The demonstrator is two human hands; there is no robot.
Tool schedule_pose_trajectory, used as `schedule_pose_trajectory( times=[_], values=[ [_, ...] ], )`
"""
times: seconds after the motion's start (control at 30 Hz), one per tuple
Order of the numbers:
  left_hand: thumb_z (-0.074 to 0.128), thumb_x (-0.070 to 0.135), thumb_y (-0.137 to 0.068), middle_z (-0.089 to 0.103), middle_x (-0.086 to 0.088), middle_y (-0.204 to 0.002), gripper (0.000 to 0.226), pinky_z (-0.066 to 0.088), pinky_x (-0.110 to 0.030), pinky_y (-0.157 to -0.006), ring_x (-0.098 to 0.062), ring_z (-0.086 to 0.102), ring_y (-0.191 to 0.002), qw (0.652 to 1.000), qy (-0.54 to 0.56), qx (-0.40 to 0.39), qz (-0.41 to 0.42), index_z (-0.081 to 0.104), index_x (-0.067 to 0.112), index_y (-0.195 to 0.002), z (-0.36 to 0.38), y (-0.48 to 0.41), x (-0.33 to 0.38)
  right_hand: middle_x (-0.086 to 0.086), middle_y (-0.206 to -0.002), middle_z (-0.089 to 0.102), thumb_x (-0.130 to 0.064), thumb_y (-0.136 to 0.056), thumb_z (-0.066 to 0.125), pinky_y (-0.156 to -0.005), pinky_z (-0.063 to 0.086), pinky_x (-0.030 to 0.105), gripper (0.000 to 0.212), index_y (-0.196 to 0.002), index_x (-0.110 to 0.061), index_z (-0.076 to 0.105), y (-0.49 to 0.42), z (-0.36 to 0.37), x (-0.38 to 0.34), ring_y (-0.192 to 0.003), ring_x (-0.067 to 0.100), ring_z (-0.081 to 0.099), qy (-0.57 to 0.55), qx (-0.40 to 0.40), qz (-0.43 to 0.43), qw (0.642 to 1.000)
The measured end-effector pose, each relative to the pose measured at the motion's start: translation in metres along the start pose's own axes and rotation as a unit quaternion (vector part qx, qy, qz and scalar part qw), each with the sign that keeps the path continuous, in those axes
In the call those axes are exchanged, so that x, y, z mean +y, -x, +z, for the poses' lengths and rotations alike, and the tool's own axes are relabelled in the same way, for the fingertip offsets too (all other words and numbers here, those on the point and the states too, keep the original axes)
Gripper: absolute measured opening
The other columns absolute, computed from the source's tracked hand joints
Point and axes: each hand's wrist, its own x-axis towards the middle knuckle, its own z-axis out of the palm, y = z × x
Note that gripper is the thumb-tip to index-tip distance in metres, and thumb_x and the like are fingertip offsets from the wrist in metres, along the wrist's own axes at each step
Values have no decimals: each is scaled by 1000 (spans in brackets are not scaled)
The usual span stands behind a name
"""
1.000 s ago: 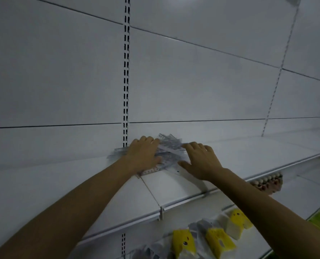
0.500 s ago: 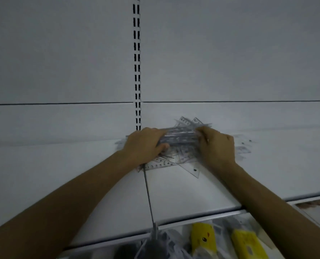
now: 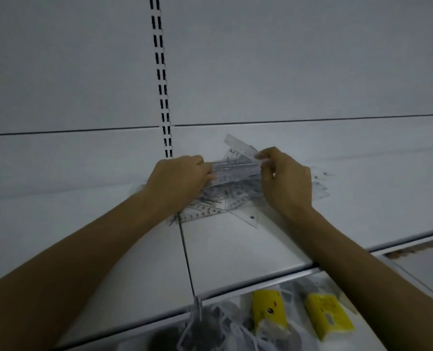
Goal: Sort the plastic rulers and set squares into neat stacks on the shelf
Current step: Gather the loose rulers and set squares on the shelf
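Observation:
A bundle of clear plastic rulers (image 3: 235, 169) is held lengthwise between my two hands, a little above the white shelf (image 3: 235, 249). My left hand (image 3: 180, 181) grips the bundle's left end and my right hand (image 3: 286, 178) pinches its right end. Beneath and around them lies a loose heap of transparent rulers and set squares. One ruler (image 3: 200, 214) sticks out toward the front left, and a set square (image 3: 248, 216) points toward the front right. More pieces (image 3: 320, 186) show to the right of my right hand.
A slotted upright (image 3: 163, 97) runs down the white back panel behind the heap. A seam (image 3: 186, 254) splits the shelf boards. On the lower shelf lie yellow packets (image 3: 268, 312) and white packaged goods (image 3: 210, 330).
My hands went from lying flat on the heap to gripping a bundle of rulers by its ends and raising it slightly. The camera has moved closer and turned to face the shelf.

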Motion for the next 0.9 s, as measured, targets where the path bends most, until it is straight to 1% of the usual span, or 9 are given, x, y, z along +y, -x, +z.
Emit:
schedule_pose_trajectory(
  times=[0.1,0.2,0.27,0.33,0.43,0.57,0.7,0.83,0.9],
  values=[
    [68,22,-80,56,-3,-56,15,34,-21,-36,-20,49,-38,999,-1,13,31,59,9,-78,-6,-1,2,4,-95,66,-12,-92,44,-86,35,34,23,-106,-18,61,-2,3,-4,-86,24,59,43,10,3,999],
    [77,16,-73,57,-5,-56,22,36,-21,-34,-20,47,-35,999,16,12,29,62,5,-85,-20,1,6,4,-91,63,-14,-92,42,-78,28,32,23,-107,-16,60,0,3,-9,-85,25,55,75,43,-28,996],
    [62,20,-86,57,-3,-56,11,41,-25,-33,-20,48,-36,999,22,26,19,61,9,-84,-26,3,9,4,-86,63,-16,-92,43,-75,29,32,21,-104,-15,60,1,-4,-10,-80,25,55,88,66,-49,993],
    [36,32,-95,57,0,-58,32,39,-25,-34,-18,50,-40,999,33,33,-7,60,15,-83,-29,3,13,3,-83,63,-18,-93,45,-72,34,33,18,-100,-15,61,-2,-18,-4,-75,24,55,106,78,-82,988],
    [20,43,-94,59,1,-67,47,33,-24,-42,-18,54,-52,995,78,48,-36,59,18,-88,-27,-4,22,4,-81,63,-12,-92,49,-68,39,35,14,-98,-13,62,-18,-49,16,-71,24,54,153,91,-131,975],
    [16,47,-91,64,-4,-81,57,50,-33,-58,-24,61,-69,994,101,34,10,63,16,-95,-15,-28,46,5,-82,63,-12,-93,46,-66,29,31,18,-100,-11,62,-37,-86,71,-73,26,53,189,107,-111,970],
    [11,49,-90,61,5,-85,54,48,-31,-56,-20,62,-77,997,61,35,37,59,28,-97,-13,-78,98,4,-77,60,-13,-95,43,-65,33,33,18,-99,-11,61,-52,-108,147,-70,25,50,166,86,-71,980],
    [5,52,-88,61,4,-89,61,44,-31,-57,-22,63,-83,997,46,24,55,59,27,-99,12,-150,171,7,-79,61,-15,-97,44,-65,29,31,19,-102,-11,62,-73,-137,224,-73,26,50,138,41,-50,988],
    [0,53,-85,60,2,-91,67,41,-31,-58,-23,62,-85,998,40,12,54,59,25,-101,35,-184,210,8,-82,61,-15,-96,46,-66,34,33,19,-104,-11,64,-86,-157,264,-76,27,51,118,21,-49,992]
  ],
)
